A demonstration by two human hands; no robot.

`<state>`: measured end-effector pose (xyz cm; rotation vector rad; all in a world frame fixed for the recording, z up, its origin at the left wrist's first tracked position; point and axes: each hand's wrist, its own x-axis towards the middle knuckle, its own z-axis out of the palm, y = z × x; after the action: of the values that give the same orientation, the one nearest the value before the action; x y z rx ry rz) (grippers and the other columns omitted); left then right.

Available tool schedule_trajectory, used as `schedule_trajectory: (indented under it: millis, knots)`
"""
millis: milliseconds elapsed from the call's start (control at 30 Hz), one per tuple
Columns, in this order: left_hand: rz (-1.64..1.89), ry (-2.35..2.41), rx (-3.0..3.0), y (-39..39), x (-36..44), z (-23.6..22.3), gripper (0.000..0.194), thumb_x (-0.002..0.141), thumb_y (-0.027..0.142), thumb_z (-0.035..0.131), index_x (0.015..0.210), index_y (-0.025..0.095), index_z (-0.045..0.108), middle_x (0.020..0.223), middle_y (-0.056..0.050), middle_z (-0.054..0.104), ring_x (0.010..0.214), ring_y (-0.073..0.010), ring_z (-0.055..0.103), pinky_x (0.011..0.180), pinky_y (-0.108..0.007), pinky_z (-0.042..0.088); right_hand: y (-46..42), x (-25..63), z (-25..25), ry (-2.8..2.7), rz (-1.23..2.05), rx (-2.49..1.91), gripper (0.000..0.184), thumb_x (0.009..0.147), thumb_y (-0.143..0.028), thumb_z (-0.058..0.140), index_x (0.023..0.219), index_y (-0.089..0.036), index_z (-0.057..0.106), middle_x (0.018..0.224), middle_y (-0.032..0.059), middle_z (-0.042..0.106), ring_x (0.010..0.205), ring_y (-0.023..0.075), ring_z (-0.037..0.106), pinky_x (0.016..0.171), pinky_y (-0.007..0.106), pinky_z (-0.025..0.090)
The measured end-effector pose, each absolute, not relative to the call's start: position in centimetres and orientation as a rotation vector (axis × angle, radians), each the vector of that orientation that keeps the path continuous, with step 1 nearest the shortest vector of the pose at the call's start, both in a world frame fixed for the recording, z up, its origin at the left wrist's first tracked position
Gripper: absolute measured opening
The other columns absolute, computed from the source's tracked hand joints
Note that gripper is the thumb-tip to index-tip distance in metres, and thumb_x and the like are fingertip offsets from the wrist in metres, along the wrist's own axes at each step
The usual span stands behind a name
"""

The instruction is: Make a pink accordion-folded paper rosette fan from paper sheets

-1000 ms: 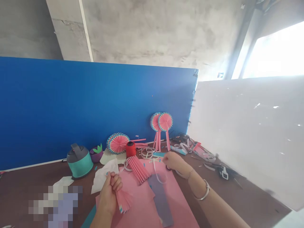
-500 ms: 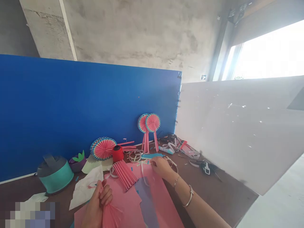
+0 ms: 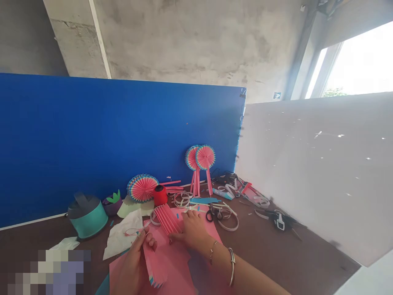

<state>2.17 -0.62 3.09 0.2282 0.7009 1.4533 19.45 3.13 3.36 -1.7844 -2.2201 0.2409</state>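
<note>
My left hand (image 3: 141, 246), fingers curled, grips a folded piece of pink pleated paper (image 3: 155, 262) with blue-tipped ends low in the view. Close by its thumb is a loop of red thread (image 3: 132, 232) over a crumpled white sheet (image 3: 123, 233). My right hand (image 3: 194, 230) is spread at the right edge of a second pleated pink strip (image 3: 167, 219), thumb near its lower corner; whether it presses on the strip cannot be told. Both lie over flat pink sheets (image 3: 175, 266). Black-handled scissors (image 3: 215, 214) rest right of my right hand.
Finished pink paper rosettes (image 3: 143, 188) lean on the blue partition (image 3: 107, 131). A red jar (image 3: 160, 196), a teal container (image 3: 89, 219), a purple pot (image 3: 112, 205), a glue tube (image 3: 224, 194), and rolled paper strips (image 3: 230, 219) crowd the brown table.
My right hand has moved left and nearer, from the loose strips to the pleated strip, uncovering the scissors. My left hand's folded paper has swung into clearer view. The view has shifted slightly right.
</note>
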Motion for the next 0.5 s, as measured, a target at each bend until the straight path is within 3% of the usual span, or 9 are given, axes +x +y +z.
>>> schedule_trajectory:
  millis: [133,267,400,500]
  knots:
    - [1.425,0.664,0.260,-0.7,1.9,2.8,0.026,0.087,0.014,0.050,0.064,0.019,0.041,0.057,0.006,0.035,0.045,-0.0079,0.040,0.046,-0.022,0.040,3.6,18.4,2.5,-2.395,0.213,-1.620,0.027,0.080,-0.027,0.058,0.103,-0.014,0.063,0.106,0.0160,0.063,0.101,0.0297,0.054,0.081,0.038,0.038]
    - [1.400,0.643,0.262,-0.4,1.6,2.0,0.029,0.087,0.016,0.051,0.060,0.018,0.042,0.055,0.006,0.035,0.044,-0.0068,0.039,0.045,-0.020,0.039,4.9,18.6,2.1,-2.421,0.235,-1.550,0.022,0.082,-0.021,0.054,0.101,-0.019,0.064,0.101,0.0083,0.067,0.096,0.0227,0.057,0.079,0.030,0.038]
    - [1.393,0.632,0.323,-0.1,1.4,1.0,0.016,0.083,0.022,0.060,0.070,0.017,0.053,0.060,0.004,0.046,0.054,-0.0095,0.049,0.056,-0.023,0.046,7.7,19.7,2.0,-2.290,0.142,-1.653,0.030,0.085,-0.009,0.042,0.103,-0.015,0.065,0.109,0.0131,0.064,0.103,0.0242,0.055,0.082,0.032,0.037]
    - [1.394,0.629,0.330,0.1,1.2,0.5,0.013,0.078,0.022,0.067,0.077,0.016,0.055,0.058,0.007,0.043,0.049,-0.0068,0.044,0.050,-0.021,0.042,9.8,20.4,1.8,-2.265,0.095,-1.670,0.033,0.082,-0.005,0.045,0.106,-0.014,0.065,0.114,0.0144,0.062,0.108,0.0256,0.052,0.085,0.033,0.037]
